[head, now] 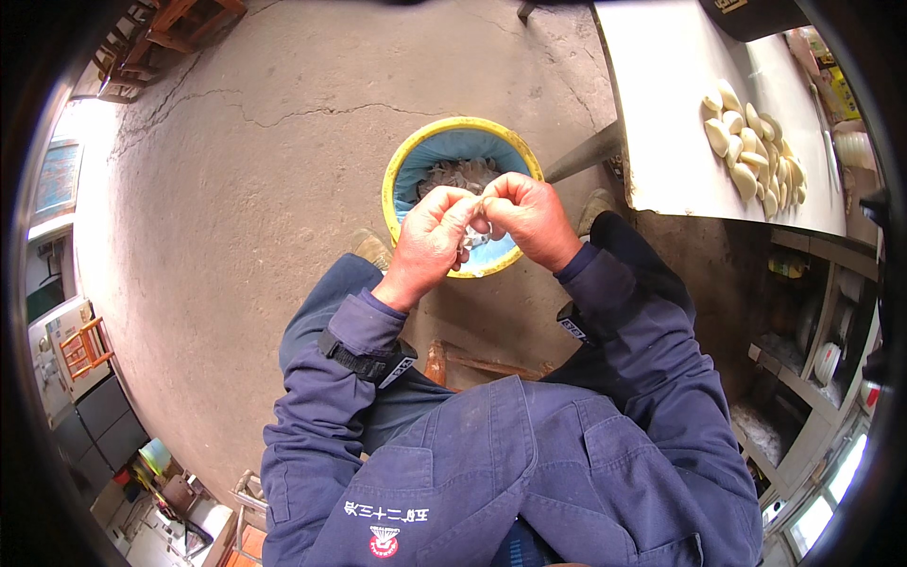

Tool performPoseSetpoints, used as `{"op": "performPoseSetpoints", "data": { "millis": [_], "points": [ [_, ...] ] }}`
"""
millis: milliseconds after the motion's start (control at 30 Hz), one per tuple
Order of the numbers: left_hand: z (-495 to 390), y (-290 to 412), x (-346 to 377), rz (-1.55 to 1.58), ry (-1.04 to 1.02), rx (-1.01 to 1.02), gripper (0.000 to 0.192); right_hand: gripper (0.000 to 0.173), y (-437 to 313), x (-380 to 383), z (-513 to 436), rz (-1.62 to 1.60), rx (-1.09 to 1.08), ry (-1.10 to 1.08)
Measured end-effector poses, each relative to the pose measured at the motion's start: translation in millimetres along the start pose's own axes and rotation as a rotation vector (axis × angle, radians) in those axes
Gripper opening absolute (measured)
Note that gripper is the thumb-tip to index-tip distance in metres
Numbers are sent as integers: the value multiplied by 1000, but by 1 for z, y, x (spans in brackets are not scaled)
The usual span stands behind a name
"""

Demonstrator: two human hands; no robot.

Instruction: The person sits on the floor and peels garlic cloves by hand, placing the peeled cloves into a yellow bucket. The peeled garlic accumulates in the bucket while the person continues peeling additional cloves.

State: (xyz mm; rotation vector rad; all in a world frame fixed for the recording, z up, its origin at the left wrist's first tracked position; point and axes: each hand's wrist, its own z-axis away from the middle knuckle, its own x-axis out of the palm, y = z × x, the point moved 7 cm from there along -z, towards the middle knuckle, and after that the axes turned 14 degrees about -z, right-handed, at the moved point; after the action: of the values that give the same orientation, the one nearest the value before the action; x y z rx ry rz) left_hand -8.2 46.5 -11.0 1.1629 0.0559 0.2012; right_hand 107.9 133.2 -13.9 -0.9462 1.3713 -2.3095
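My left hand (434,237) and my right hand (531,216) meet fingertip to fingertip above a yellow-rimmed bin (391,186). Both pinch a small garlic clove (480,208), mostly hidden by the fingers. Papery pale scraps show below the left fingers. A blue plastic liner (418,159) covers the bin's inside, and a heap of garlic skins (460,175) lies in it. To the right, a loose pile of peeled garlic cloves (755,156) rests on a white tabletop (673,142).
The table's leg (584,152) slants down just right of the bin. Below the tabletop are shelves (793,375) with assorted items. Wooden chairs (163,35) stand at the far left on the cracked concrete floor (283,163). A wooden stool part (489,363) shows between my legs.
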Motion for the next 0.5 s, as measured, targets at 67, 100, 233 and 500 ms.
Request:
{"op": "performPoseSetpoints", "data": {
  "millis": [67, 100, 233, 500],
  "points": [
    [-1, 0, 2, -19, -6, -9, 16, 13, 2, 1, -2, -62, 31, 8],
    [-1, -1, 2, -28, -7, -16, 16, 13, 1, 1, -2, -41, 36, 8],
    [-1, -3, 2, 3, -36, -38, 18, 13, 1, 1, -2, -38, 43, -5],
    [-4, -7, -4, 271, -4, -121, 17, 10, 5, 0, 0, -70, 58, -66]
  ]
}}
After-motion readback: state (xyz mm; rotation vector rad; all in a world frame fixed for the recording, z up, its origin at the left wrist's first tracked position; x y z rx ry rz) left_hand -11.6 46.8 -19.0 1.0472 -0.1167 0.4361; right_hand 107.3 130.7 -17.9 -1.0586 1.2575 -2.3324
